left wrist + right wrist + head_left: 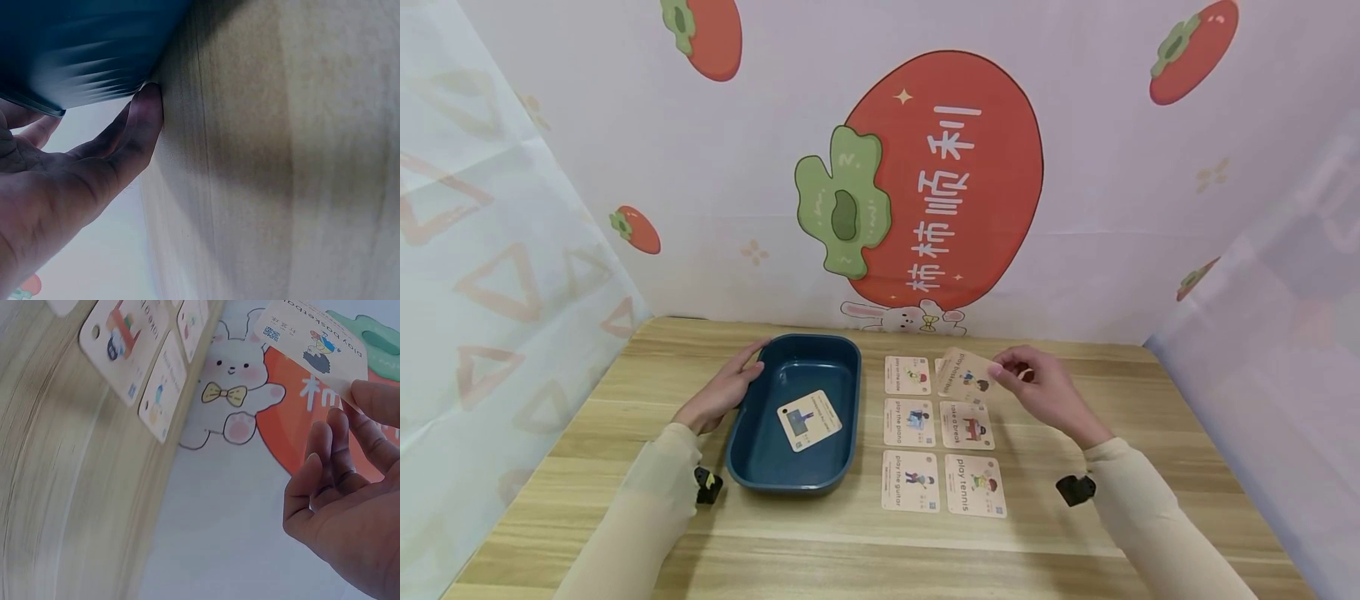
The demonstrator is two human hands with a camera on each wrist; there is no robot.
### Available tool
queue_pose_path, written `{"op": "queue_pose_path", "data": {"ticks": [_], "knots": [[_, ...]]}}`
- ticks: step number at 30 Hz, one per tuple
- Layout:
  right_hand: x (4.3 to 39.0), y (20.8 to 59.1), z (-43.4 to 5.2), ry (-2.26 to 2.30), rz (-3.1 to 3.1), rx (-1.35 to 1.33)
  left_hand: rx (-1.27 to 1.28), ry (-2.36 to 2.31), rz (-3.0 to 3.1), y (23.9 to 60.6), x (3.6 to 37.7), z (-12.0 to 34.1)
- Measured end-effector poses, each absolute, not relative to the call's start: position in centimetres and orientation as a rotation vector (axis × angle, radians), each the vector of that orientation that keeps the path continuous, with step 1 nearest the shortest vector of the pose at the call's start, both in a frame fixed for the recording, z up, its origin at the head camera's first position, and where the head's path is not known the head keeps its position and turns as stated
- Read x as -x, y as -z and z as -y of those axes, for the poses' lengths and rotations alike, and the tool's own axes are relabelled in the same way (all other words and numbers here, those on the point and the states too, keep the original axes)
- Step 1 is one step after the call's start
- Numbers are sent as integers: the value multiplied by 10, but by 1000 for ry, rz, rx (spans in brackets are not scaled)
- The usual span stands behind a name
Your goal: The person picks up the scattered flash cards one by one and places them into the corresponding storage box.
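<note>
The right hand (1045,392) pinches one card (964,375) by its edge and holds it up off the wooden surface (1075,533). The card reads "play basketball" and hangs just right of the blue tray (752,454), over the top of the card rows. Five more cards (943,437) lie flat on the surface, right of the tray. One other card (808,419) lies inside the tray. The left hand (722,393) rests against the tray's left side with its fingers (140,125) straight, touching the wall and grasping nothing.
</note>
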State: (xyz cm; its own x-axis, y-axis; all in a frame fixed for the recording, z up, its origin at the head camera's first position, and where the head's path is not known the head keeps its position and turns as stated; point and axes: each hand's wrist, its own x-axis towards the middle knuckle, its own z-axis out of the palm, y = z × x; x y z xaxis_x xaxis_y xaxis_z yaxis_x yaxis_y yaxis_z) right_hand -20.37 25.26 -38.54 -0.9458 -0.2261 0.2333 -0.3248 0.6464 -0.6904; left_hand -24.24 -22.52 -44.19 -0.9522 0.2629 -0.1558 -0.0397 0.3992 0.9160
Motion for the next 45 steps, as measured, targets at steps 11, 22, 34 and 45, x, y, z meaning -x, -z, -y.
{"op": "queue_pose_path", "data": {"ticks": [11, 22, 34, 45], "knots": [[205, 384, -212, -1309, 2684, -540, -221, -1589, -2369, 441, 241, 225], [206, 380, -177, -1410, 2621, -643, -217, -1588, -2363, 444, 242, 227], [207, 378, -146, -1437, 2608, -710, -205, -1586, -2371, 445, 241, 227], [210, 381, -121, -1475, 2601, -708, -202, -1596, -2358, 443, 242, 226]]}}
